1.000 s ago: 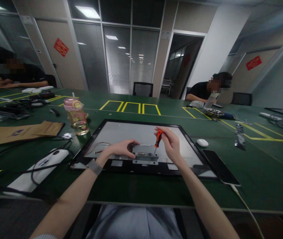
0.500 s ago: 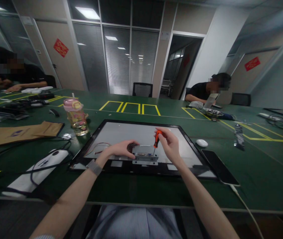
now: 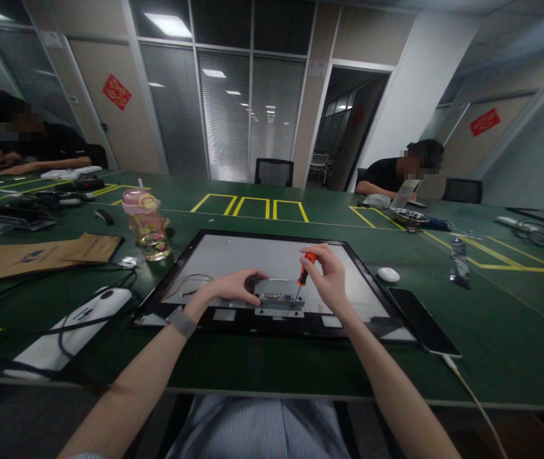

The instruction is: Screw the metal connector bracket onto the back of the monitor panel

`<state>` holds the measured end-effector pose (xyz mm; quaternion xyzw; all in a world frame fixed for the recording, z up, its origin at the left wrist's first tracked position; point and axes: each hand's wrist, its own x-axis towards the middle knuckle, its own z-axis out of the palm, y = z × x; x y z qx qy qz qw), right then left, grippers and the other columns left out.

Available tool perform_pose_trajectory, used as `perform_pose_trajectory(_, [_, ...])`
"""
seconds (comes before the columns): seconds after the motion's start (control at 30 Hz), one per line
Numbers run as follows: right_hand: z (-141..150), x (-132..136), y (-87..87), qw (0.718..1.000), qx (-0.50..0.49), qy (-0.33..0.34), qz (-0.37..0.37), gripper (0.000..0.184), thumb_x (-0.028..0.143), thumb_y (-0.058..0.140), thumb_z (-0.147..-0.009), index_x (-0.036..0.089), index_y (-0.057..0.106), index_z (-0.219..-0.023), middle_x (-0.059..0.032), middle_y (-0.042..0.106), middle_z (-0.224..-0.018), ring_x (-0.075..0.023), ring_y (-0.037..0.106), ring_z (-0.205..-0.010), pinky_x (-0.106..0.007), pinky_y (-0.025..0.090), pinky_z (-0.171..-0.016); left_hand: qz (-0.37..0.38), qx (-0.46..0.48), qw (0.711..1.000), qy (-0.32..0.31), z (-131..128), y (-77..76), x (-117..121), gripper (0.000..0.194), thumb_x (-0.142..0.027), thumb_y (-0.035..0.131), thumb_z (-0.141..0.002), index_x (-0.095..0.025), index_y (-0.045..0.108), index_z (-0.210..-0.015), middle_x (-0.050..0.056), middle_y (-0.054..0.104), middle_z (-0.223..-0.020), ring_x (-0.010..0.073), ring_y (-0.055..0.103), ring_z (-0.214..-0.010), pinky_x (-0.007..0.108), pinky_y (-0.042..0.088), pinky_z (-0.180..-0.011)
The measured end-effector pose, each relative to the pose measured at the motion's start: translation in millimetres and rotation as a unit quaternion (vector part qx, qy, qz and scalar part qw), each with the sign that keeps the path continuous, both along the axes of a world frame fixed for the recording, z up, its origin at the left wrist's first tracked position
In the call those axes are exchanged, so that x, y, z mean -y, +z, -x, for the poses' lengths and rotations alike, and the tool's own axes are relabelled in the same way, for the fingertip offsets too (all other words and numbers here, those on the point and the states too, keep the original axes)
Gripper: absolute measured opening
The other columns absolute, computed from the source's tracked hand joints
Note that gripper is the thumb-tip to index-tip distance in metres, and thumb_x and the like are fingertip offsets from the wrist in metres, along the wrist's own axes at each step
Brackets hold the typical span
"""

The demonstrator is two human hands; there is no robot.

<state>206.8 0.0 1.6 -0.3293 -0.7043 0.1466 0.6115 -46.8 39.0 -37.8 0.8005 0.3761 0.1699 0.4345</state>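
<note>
My right hand (image 3: 328, 273) grips an orange and black screwdriver (image 3: 305, 270). The screwdriver stands tilted, its shaft reaching down to the right end of a metal bracket with ports (image 3: 276, 302). At the left end of this bracket my left hand (image 3: 238, 285) is closed, thumb and fingers around its side and a dark part there. Beneath both hands lies a flat display panel (image 3: 214, 254), with a pale back and a black frame. A thin bundle of wires (image 3: 180, 285) rests on the panel left of the bracket.
A pink-lidded bottle (image 3: 143, 223), a paper envelope (image 3: 37, 255) and a white power strip (image 3: 73, 331) are on the left. To the right lie a white earbud case (image 3: 388, 275) and a phone (image 3: 423, 322) with its cable. Two people sit across the table.
The screwdriver's handle has tipped to the right, and my right hand has shifted slightly with it. My left hand and the panel stay where they were.
</note>
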Motion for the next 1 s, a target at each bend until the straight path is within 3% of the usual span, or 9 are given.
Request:
perform_pose_trajectory(0.07, [-0.3,0.8,2.2,1.0,0.003,-0.001,-0.01,0.012,0.029,0.061,-0.085,0.024,0.07,-0.092,-0.0043,0.06,-0.085,-0.0203,0.059,-0.085,-0.037,0.049,-0.078,0.006,0.0,1.0,0.0,0.2,0.1,0.0,0.07,-0.035,0.081,-0.062,-0.022,0.053,-0.124,0.009,0.055,-0.128,0.0278,0.052,-0.118,0.042,0.039,-0.102])
perform_pose_trajectory(0.17, [-1.4,3.2,5.0,0.998,-0.017,0.061,0.026,0.023,0.029,0.048,-0.092,0.024,0.069,-0.099,-0.0063,0.065,-0.098,-0.0212,0.063,-0.092,-0.04,0.049,-0.084,0.0,-0.006,1.0,-0.002,0.9,0.6,-0.2,0.07,-0.035,0.081,-0.062,-0.021,0.053,-0.125,0.009,0.055,-0.128,0.0281,0.052,-0.118,0.042,0.04,-0.101])
perform_pose_trajectory(0.27, [-1.9,3.1,4.2,0.993,-0.038,0.096,0.065,0.023,0.028,0.047,-0.092,0.025,0.066,-0.106,-0.0059,0.067,-0.098,-0.0197,0.066,-0.083,-0.039,0.052,-0.078,-0.007,-0.011,1.0,-0.002,1.3,1.0,-0.1,0.07,-0.036,0.08,-0.062,-0.021,0.053,-0.125,0.009,0.055,-0.129,0.0283,0.052,-0.118,0.042,0.04,-0.1])
perform_pose_trajectory(0.47, [0.2,0.1,2.5,1.0,-0.008,-0.002,-0.008,0.007,0.028,0.067,-0.08,0.024,0.068,-0.085,-0.0032,0.058,-0.081,-0.0191,0.057,-0.08,-0.036,0.048,-0.075,0.002,0.0,1.0,-0.006,-1.4,0.5,0.8,0.07,-0.033,0.08,-0.062,-0.02,0.052,-0.125,0.009,0.056,-0.128,0.028,0.052,-0.119,0.041,0.039,-0.101])
perform_pose_trajectory(0.6, [0.3,-0.3,3.2,0.995,-0.061,0.067,0.052,0.016,0.035,0.06,-0.085,0.023,0.069,-0.08,-0.0038,0.059,-0.08,-0.0185,0.058,-0.079,-0.033,0.049,-0.07,0.001,0.001,1.0,-0.005,-1.5,0.6,0.9,0.069,-0.033,0.08,-0.062,-0.02,0.053,-0.124,0.009,0.056,-0.128,0.0272,0.052,-0.117,0.041,0.04,-0.1])
perform_pose_trajectory(0.77, [0.0,-2.7,3.8,0.962,-0.127,0.187,0.151,0.025,0.041,0.049,-0.092,0.024,0.065,-0.099,-0.0037,0.065,-0.08,-0.019,0.064,-0.077,-0.036,0.052,-0.073,-0.008,-0.007,1.0,0.0,0.2,-0.4,0.0,0.069,-0.034,0.08,-0.062,-0.022,0.053,-0.125,0.008,0.056,-0.127,0.0268,0.054,-0.113,0.039,0.042,-0.097])
perform_pose_trajectory(0.9, [-0.4,-4.9,2.4,0.964,-0.138,0.185,0.129,0.021,0.043,0.058,-0.086,0.024,0.065,-0.083,-0.0042,0.064,-0.088,-0.0203,0.063,-0.087,-0.04,0.051,-0.084,-0.016,-0.011,1.0,0.003,0.6,-2.4,-0.9,0.069,-0.036,0.08,-0.063,-0.022,0.053,-0.125,0.008,0.056,-0.126,0.0267,0.056,-0.11,0.039,0.043,-0.094])
perform_pose_trajectory(1.0, [-0.3,-4.8,1.7,0.967,-0.122,0.171,0.143,0.019,0.043,0.064,-0.081,0.025,0.065,-0.086,-0.0033,0.062,-0.088,-0.0199,0.062,-0.087,-0.039,0.052,-0.084,-0.016,-0.017,1.0,0.001,0.8,-1.6,-0.7,0.069,-0.036,0.08,-0.063,-0.022,0.053,-0.125,0.008,0.056,-0.126,0.0267,0.056,-0.11,0.039,0.043,-0.094])
